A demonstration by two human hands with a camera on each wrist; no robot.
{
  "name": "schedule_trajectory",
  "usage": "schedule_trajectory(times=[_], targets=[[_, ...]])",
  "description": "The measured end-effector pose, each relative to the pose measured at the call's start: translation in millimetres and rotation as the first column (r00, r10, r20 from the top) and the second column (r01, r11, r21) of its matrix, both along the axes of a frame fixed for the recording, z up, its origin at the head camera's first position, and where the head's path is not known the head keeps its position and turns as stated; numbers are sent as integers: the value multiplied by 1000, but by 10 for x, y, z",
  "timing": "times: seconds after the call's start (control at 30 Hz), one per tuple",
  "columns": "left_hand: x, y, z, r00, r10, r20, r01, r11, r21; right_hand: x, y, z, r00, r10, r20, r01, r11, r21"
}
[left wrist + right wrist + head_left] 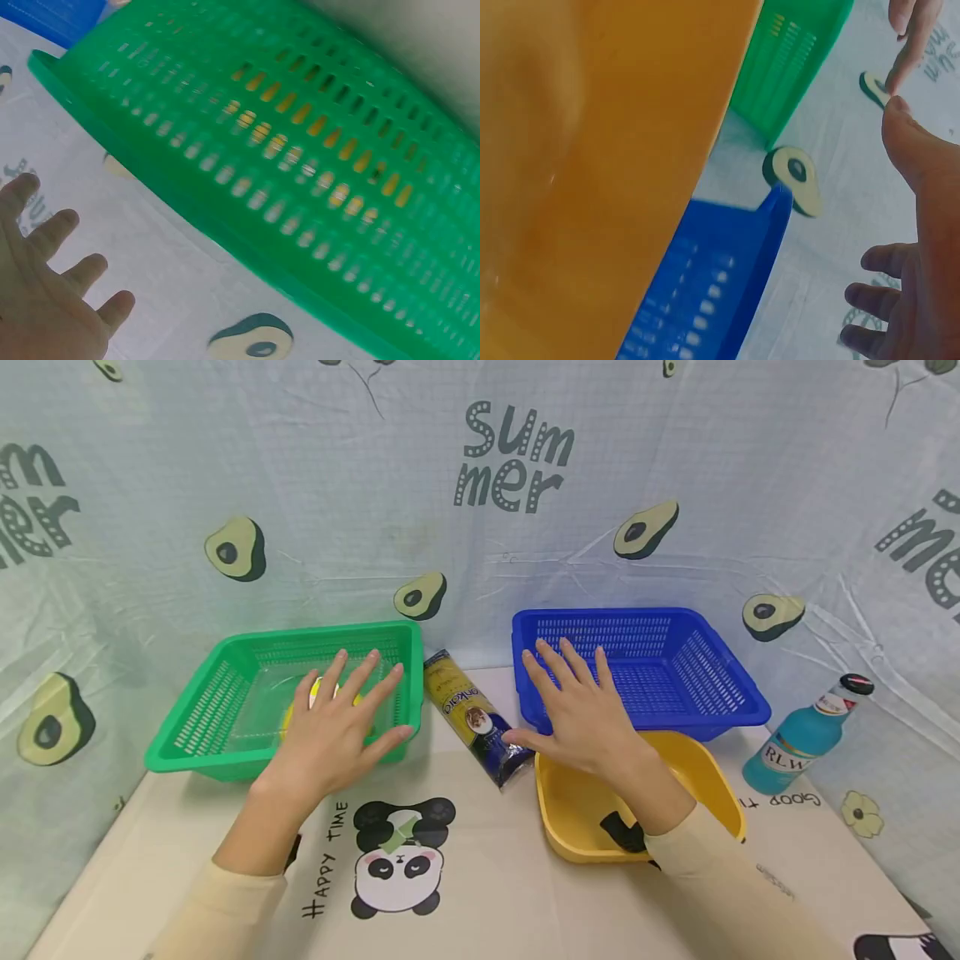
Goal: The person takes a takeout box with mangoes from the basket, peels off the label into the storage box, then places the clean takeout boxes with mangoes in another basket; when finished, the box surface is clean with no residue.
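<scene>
Both hands empty, fingers spread flat, nothing gripped. Left hand (330,731) hovers over the near wall of the green basket (195,735), fingertips pointing to 12 o'clock; can't tell from the head view whether the palm touches the rim. Under its fingers, inside the basket, a yellow object (321,693) shows partly; wrist view shows yellow through the slots, shape unclear. Right hand (581,710) hangs splayed over the gap between the blue basket (720,693) and the yellow tub (705,768), thumb pointing to 9 o'clock, tip just beside the dark-and-yellow packet (472,718); contact not resolvable.

Judgement: looks like reach phase, no grasp committed. Likely pick for the left is the yellow object at its 12 o'clock; that needs the hand lowered past the basket wall and fingers curled round it. Right would need a short shift to 9 o'clock to pinch the packet.

Blue bottle (802,739) lies tilted at 3 o'clock, well apart.
</scene>
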State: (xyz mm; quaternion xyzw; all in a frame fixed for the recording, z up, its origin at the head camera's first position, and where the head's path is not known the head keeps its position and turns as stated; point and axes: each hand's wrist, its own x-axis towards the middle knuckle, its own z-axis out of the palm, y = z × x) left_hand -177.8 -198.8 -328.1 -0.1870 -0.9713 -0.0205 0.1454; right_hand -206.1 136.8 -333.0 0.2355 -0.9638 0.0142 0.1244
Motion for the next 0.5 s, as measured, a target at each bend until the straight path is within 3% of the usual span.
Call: schedule_trajectory(times=[0.5], targets=[[30,-393,-29,996,62,62,-65,997,49,-59,-450,-90,991,132,27,-130,989,-71]])
